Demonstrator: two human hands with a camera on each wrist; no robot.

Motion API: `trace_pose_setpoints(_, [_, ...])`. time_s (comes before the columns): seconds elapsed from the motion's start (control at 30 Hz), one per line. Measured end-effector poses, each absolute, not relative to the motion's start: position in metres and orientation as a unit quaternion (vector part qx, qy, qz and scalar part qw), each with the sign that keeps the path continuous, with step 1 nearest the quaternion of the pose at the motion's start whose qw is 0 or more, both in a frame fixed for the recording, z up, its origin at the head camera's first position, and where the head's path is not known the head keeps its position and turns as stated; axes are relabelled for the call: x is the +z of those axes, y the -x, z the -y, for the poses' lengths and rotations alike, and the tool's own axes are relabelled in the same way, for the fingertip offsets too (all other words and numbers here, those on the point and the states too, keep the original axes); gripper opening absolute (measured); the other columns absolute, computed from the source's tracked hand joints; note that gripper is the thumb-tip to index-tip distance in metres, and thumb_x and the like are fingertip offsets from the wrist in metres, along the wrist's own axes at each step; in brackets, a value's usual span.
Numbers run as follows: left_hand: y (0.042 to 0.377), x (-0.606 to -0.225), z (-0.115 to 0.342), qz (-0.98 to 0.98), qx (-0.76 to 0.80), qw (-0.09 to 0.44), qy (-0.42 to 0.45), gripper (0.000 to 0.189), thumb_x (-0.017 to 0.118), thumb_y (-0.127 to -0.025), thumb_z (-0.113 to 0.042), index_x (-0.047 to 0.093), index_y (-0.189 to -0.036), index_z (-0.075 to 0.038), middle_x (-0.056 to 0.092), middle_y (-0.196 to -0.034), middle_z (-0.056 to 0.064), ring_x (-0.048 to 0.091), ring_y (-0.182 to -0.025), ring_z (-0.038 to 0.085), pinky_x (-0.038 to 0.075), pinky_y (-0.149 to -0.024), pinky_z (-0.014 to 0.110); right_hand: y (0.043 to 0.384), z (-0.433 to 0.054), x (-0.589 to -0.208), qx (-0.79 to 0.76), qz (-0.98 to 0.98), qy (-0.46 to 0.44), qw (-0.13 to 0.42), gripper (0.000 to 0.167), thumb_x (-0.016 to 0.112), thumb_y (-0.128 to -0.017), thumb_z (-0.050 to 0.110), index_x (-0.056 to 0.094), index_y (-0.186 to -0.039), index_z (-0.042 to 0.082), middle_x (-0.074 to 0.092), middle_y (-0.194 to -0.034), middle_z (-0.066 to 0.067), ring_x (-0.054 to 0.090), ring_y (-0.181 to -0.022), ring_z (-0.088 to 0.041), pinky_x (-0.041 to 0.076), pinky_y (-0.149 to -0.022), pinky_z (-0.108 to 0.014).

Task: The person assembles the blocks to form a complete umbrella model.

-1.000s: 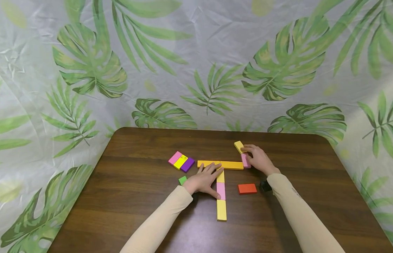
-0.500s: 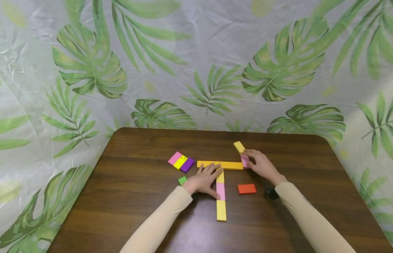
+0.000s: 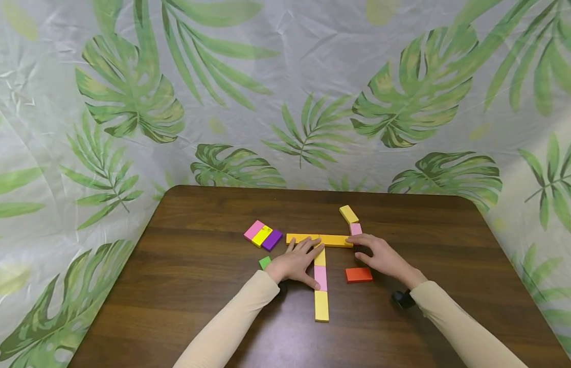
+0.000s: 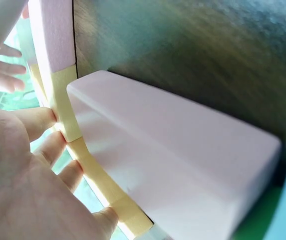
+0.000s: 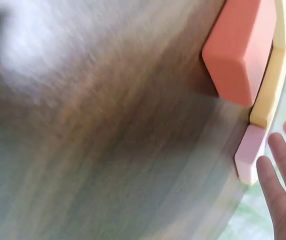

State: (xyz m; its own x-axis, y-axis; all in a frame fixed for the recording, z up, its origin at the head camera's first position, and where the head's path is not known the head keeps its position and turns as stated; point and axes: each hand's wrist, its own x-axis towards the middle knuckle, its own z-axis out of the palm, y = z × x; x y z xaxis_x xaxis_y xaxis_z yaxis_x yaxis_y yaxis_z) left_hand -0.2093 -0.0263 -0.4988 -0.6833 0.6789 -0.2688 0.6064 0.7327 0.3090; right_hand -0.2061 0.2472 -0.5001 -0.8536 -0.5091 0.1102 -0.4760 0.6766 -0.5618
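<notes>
Left hand: spread over our orange blocks
Right hand: fingers extended, at their right end
Risk: uneven pushing could make us skew the pink block

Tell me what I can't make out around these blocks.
Head view: part of the green block, behind the left hand.
Left wrist view: lower part of the near pink block, cut by bottom edge.
Right wrist view: one end of the red block, cut by top edge.
</notes>
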Motion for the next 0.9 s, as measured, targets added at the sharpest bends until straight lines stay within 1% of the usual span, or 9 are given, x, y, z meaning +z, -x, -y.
trace_pose_setpoints(0.17, [0.209,-0.499,0.026,-0.911,0.101,0.186,-0.353,0.106,0.072,-0.074,-0.061,0.018,-0.155,-0.017,0.010,-0.159,0.001,0.004,-0.145,0.022,0.002,-0.113,0.051,0.195,-0.247,-0.499,-0.299,-0.909,0.279,0.073,0.039,0.066,-0.090,0.012,0.061,-0.128,0.007,0.057,-0.129,-0.013,0.050,-0.120,-0.035,0.039,-0.097,-0.056])
trace_pose_setpoints(0.37, [0.209,-0.500,0.026,-0.912,0.100,0.184,-0.353,0.106,0.071,-0.075,-0.061,0.018,-0.155,-0.017,0.011,-0.159,0.001,0.004,-0.145,0.021,0.003,-0.113,0.052,0.184,-0.249,-0.500,-0.288,-0.906,0.296,0.097,0.039,0.067,-0.089,0.015,0.062,-0.127,0.009,0.058,-0.127,-0.012,0.051,-0.118,-0.035,0.040,-0.096,-0.056])
trace_pose_setpoints(0.47, [0.210,-0.501,0.026,-0.911,0.103,0.184,-0.354,0.106,0.072,-0.074,-0.060,0.018,-0.155,-0.017,0.010,-0.159,0.001,0.003,-0.145,0.021,0.002,-0.113,0.052,0.179,-0.251,-0.501,-0.283,-0.903,0.306,0.099,0.040,0.068,-0.088,0.015,0.062,-0.127,0.008,0.058,-0.127,-0.012,0.051,-0.117,-0.035,0.041,-0.095,-0.057])
trace_pose_setpoints(0.63, [0.210,-0.503,0.025,-0.911,0.103,0.186,-0.353,0.107,0.072,-0.074,-0.060,0.017,-0.155,-0.018,0.008,-0.159,0.000,0.002,-0.145,0.021,0.001,-0.113,0.051,0.172,-0.254,-0.503,-0.268,-0.905,0.318,0.087,0.040,0.069,-0.088,0.013,0.062,-0.127,0.008,0.058,-0.126,-0.010,0.052,-0.115,-0.034,0.042,-0.093,-0.056])
trace_pose_setpoints(0.77, [0.210,-0.503,0.026,-0.911,0.105,0.188,-0.351,0.107,0.072,-0.074,-0.060,0.017,-0.155,-0.018,0.008,-0.159,0.000,0.002,-0.145,0.021,0.000,-0.113,0.051,0.168,-0.256,-0.506,-0.257,-0.912,0.308,0.083,0.041,0.070,-0.086,0.012,0.063,-0.127,0.009,0.057,-0.123,-0.010,0.053,-0.112,-0.033,0.044,-0.091,-0.054])
trace_pose_setpoints(0.9, [0.209,-0.502,0.026,-0.911,0.110,0.188,-0.351,0.107,0.072,-0.074,-0.060,0.017,-0.155,-0.018,0.008,-0.159,0.000,0.003,-0.145,0.021,0.000,-0.113,0.050,0.165,-0.257,-0.507,-0.247,-0.919,0.294,0.085,0.041,0.070,-0.086,0.010,0.063,-0.126,0.011,0.057,-0.119,-0.007,0.054,-0.106,-0.028,0.046,-0.089,-0.050])
